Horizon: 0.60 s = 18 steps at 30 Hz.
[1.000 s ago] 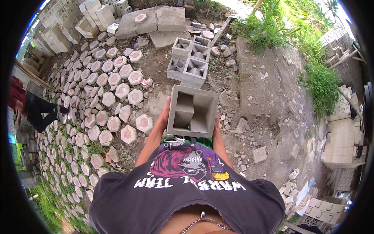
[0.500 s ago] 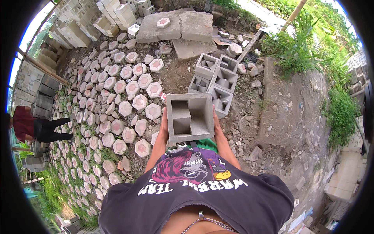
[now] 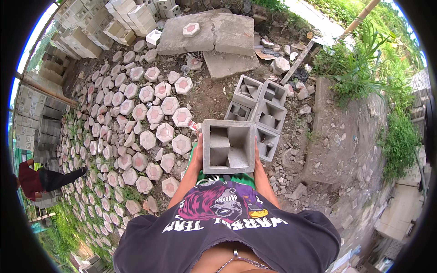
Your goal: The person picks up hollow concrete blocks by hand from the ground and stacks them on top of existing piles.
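Observation:
Between my two hands is a square hollow concrete block (image 3: 239,142), held up in front of my waist with its open face and inner partitions showing. My left hand (image 3: 198,152) presses on its left side and my right hand (image 3: 258,157) on its right side. The fingers are partly hidden behind the block. Just beyond it, several similar grey blocks (image 3: 269,113) stand grouped on the ground with their hollows facing up. The held block overlaps the nearest of them in the view.
Many hexagonal pavers (image 3: 165,132) with reddish centres cover the ground at left. A cracked concrete slab (image 3: 234,34) lies ahead, beside stacked pale blocks (image 3: 123,20). Rubble (image 3: 291,159) and a raised concrete strip (image 3: 325,127) lie at right. A person in a dark red shirt (image 3: 29,181) is far left.
The held block sits slightly further right and lower in the picture, still between both hands. The grouped blocks appear lower and further right. The person at far left has changed stance.

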Each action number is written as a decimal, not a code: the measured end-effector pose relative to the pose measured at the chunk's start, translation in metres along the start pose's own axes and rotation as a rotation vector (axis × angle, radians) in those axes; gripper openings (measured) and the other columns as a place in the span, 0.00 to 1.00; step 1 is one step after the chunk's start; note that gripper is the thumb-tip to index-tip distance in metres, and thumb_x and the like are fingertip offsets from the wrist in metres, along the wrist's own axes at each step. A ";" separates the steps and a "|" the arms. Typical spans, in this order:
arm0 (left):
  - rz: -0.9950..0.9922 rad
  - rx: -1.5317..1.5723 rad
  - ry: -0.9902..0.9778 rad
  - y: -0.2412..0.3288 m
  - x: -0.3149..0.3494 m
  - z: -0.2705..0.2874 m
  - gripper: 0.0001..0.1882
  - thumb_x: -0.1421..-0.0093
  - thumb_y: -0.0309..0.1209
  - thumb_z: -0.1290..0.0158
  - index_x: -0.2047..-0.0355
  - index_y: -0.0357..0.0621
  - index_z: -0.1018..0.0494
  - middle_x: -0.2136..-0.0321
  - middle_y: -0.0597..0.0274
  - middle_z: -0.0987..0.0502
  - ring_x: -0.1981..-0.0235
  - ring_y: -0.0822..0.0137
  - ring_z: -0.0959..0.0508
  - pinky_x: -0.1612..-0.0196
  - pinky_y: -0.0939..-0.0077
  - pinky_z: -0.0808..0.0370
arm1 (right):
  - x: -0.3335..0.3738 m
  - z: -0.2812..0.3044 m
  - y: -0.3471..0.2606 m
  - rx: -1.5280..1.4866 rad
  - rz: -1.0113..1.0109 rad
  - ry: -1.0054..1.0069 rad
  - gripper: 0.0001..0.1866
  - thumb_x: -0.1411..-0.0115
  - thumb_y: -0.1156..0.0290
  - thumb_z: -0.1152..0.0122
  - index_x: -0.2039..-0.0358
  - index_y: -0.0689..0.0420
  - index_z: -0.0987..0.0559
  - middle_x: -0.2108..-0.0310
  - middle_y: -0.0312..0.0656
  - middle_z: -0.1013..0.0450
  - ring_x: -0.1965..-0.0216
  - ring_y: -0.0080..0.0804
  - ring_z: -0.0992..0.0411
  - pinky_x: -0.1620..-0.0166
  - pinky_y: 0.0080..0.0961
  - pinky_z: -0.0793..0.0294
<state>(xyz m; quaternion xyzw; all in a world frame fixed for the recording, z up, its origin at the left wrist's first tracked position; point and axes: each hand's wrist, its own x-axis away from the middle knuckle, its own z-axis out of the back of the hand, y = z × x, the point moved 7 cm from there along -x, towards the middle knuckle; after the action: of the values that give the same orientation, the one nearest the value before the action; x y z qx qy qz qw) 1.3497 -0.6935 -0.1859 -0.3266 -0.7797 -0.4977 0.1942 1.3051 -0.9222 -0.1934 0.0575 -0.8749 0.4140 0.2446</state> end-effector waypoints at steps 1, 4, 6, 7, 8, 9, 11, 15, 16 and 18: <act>-0.001 -0.017 0.021 0.009 -0.010 0.000 0.43 0.41 0.65 0.67 0.43 0.38 0.36 0.52 0.54 0.29 0.54 0.62 0.28 0.50 0.70 0.32 | -0.007 -0.009 -0.004 -0.030 0.026 -0.024 0.40 0.38 0.36 0.65 0.41 0.60 0.37 0.49 0.41 0.32 0.51 0.27 0.32 0.49 0.22 0.32; 0.118 -0.109 0.028 0.040 -0.045 0.002 0.46 0.42 0.67 0.65 0.46 0.32 0.34 0.51 0.50 0.29 0.54 0.61 0.28 0.50 0.69 0.32 | -0.034 -0.016 -0.008 -0.086 0.058 -0.030 0.41 0.38 0.36 0.65 0.40 0.60 0.39 0.47 0.42 0.34 0.48 0.29 0.34 0.45 0.26 0.34; 0.116 -0.210 -0.011 0.066 -0.075 -0.001 0.48 0.43 0.68 0.64 0.47 0.30 0.33 0.51 0.48 0.30 0.53 0.61 0.29 0.50 0.69 0.32 | -0.055 -0.017 -0.005 -0.128 0.070 0.047 0.41 0.38 0.36 0.68 0.37 0.58 0.43 0.42 0.41 0.39 0.42 0.33 0.40 0.38 0.30 0.46; 0.123 -0.223 -0.030 0.078 -0.088 0.001 0.48 0.43 0.68 0.64 0.47 0.30 0.33 0.51 0.48 0.30 0.53 0.61 0.29 0.50 0.69 0.32 | -0.059 -0.024 -0.005 -0.134 0.086 0.063 0.41 0.38 0.36 0.68 0.37 0.58 0.43 0.42 0.41 0.39 0.42 0.33 0.40 0.38 0.30 0.46; 0.130 -0.264 -0.047 0.090 -0.102 0.004 0.48 0.44 0.68 0.64 0.47 0.30 0.34 0.50 0.48 0.30 0.52 0.61 0.29 0.50 0.69 0.33 | -0.060 -0.048 -0.019 -0.201 0.114 0.020 0.42 0.39 0.35 0.68 0.37 0.58 0.44 0.41 0.41 0.41 0.41 0.34 0.42 0.37 0.31 0.47; 0.143 -0.304 -0.067 0.099 -0.112 0.004 0.48 0.44 0.68 0.64 0.46 0.30 0.34 0.50 0.48 0.30 0.52 0.61 0.30 0.49 0.69 0.33 | -0.058 -0.071 -0.032 -0.266 0.143 -0.017 0.44 0.40 0.34 0.68 0.36 0.58 0.45 0.40 0.42 0.42 0.40 0.35 0.43 0.36 0.31 0.49; 0.153 -0.367 -0.113 0.117 -0.131 0.002 0.47 0.43 0.67 0.63 0.46 0.30 0.34 0.50 0.49 0.30 0.52 0.61 0.29 0.49 0.68 0.33 | -0.059 -0.095 -0.047 -0.176 0.179 0.098 0.47 0.42 0.30 0.68 0.37 0.59 0.46 0.41 0.44 0.42 0.41 0.37 0.41 0.38 0.33 0.44; 0.245 -0.353 -0.125 0.127 -0.152 0.015 0.43 0.41 0.64 0.63 0.48 0.33 0.31 0.53 0.51 0.27 0.54 0.62 0.28 0.50 0.69 0.32 | -0.070 -0.104 -0.046 -0.045 0.099 0.266 0.52 0.46 0.26 0.69 0.36 0.59 0.47 0.40 0.48 0.43 0.41 0.40 0.41 0.40 0.35 0.40; 0.276 -0.304 -0.144 0.123 -0.158 0.019 0.42 0.41 0.64 0.62 0.49 0.33 0.30 0.53 0.52 0.27 0.55 0.63 0.28 0.51 0.70 0.31 | -0.072 -0.103 -0.039 -0.022 0.015 0.291 0.52 0.46 0.26 0.69 0.36 0.59 0.47 0.40 0.49 0.44 0.41 0.40 0.42 0.39 0.35 0.41; 0.304 -0.257 -0.183 0.117 -0.166 0.020 0.41 0.41 0.63 0.62 0.49 0.34 0.30 0.54 0.52 0.27 0.55 0.63 0.27 0.51 0.70 0.31 | -0.076 -0.101 -0.033 -0.035 0.032 0.308 0.52 0.46 0.26 0.70 0.35 0.60 0.49 0.38 0.49 0.46 0.39 0.40 0.44 0.38 0.34 0.43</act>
<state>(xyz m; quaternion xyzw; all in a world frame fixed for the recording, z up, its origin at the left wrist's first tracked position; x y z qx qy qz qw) 1.5499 -0.6937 -0.2230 -0.5063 -0.6660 -0.5261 0.1526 1.4198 -0.8756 -0.1526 -0.0250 -0.8350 0.4065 0.3701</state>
